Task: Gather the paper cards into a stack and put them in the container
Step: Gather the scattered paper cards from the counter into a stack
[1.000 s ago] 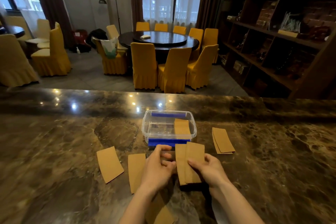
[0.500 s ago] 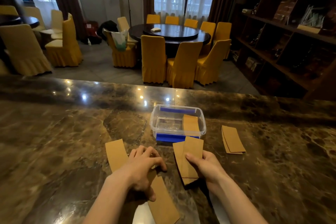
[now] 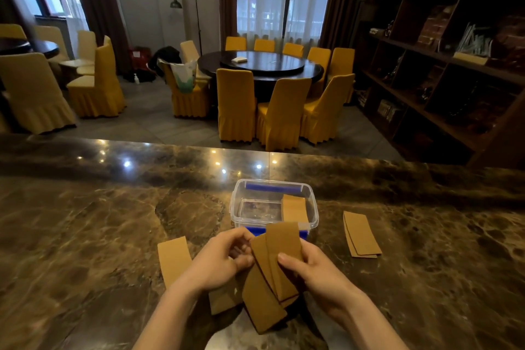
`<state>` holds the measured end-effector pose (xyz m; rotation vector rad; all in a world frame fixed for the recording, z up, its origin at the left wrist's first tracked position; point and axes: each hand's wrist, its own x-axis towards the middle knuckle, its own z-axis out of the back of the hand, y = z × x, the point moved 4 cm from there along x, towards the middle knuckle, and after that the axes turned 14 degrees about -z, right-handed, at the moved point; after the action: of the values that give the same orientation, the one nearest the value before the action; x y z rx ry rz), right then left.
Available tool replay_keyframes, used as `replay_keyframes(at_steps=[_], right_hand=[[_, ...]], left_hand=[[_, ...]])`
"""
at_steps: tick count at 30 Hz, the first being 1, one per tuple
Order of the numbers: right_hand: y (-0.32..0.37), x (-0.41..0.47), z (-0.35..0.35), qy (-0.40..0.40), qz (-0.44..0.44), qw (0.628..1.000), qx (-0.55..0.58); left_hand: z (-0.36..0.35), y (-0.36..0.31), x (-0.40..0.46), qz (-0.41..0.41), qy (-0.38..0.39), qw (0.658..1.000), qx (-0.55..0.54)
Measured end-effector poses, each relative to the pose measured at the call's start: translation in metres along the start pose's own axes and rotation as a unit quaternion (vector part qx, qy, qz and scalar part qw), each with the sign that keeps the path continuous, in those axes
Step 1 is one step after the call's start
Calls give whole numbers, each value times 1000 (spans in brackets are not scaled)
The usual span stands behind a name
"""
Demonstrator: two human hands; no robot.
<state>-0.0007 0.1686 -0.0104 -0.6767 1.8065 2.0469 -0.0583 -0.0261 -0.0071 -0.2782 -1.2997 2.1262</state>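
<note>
A fanned bunch of brown paper cards [image 3: 272,273] is held above the marble counter [image 3: 85,236], just in front of the clear plastic container [image 3: 312,219] with blue clips. My left hand [image 3: 218,261] grips the bunch's left card and my right hand [image 3: 309,270] pinches the right ones. One card [image 3: 294,207] leans inside the container. A loose card [image 3: 174,258] lies flat to the left, and another [image 3: 223,297] lies partly hidden under my left hand. A small pile of cards [image 3: 360,234] rests to the right.
The counter's far edge drops off to a dining room with a round dark table [image 3: 261,65] and yellow-covered chairs [image 3: 235,105]. A dark wooden shelf unit [image 3: 454,65] stands at the right.
My left hand lifted a card from the counter and brought it right against the cards in my right hand. The bunch now has one more card and sits higher.
</note>
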Motion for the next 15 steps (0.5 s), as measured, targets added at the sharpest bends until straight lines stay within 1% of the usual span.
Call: replay_keyframes(at_steps=[2, 5, 8, 10, 12, 13, 14, 15], right_hand=[[5, 1, -3, -3, 9, 999, -38], [4, 5, -3, -11, 5, 1000, -28], [0, 9, -3, -40, 0, 999, -16], [-3, 12, -2, -55, -5, 998, 0], [-7, 14, 0, -72, -17, 997, 10], [-10, 14, 2, -80, -26, 996, 19], [-13, 15, 4, -87, -35, 995, 29], [-15, 16, 6, -97, -43, 994, 35]], left_hand=[[0, 1, 7, -14, -42, 999, -14], [0, 1, 14, -18, -103, 994, -39], [-4, -4, 17, -13, -126, 988, -86], [-6, -1, 15, 7, -151, 984, -94], [-2, 9, 8, 42, -202, 977, -50], [2, 13, 3, 62, -217, 974, 5], [5, 18, -1, 85, -212, 970, 80], [8, 20, -5, 116, -184, 963, 162]])
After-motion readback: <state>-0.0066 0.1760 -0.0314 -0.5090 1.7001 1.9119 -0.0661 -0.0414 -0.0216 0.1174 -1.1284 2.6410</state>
